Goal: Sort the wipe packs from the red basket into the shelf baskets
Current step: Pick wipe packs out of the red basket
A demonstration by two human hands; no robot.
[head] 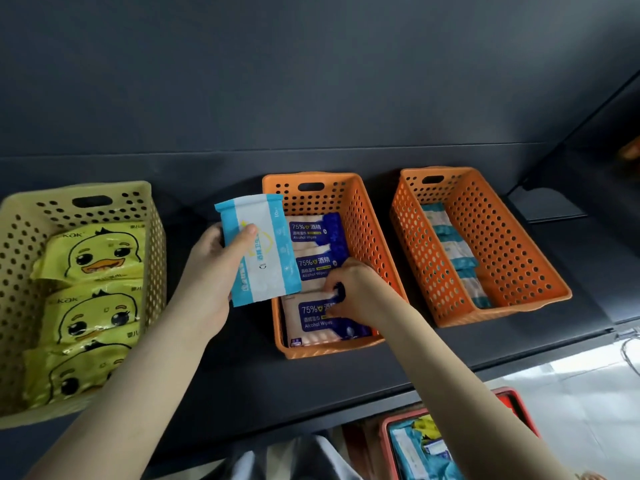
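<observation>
Left hand (211, 261) gripping a pale-blue-and-white plastic wipe pack (265, 251) above the dark shelf (242, 375), right hand (353, 289) at its 4 o'clock — pinching a navy alcohol-wipe pack (322, 318) in the middle orange perforated basket (367, 209) — red plastic basket (514, 401) at 5 o'clock.

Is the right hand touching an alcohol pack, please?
Touching: the head view shows the right hand pinching the nearest alcohol pack at its top edge.
</observation>
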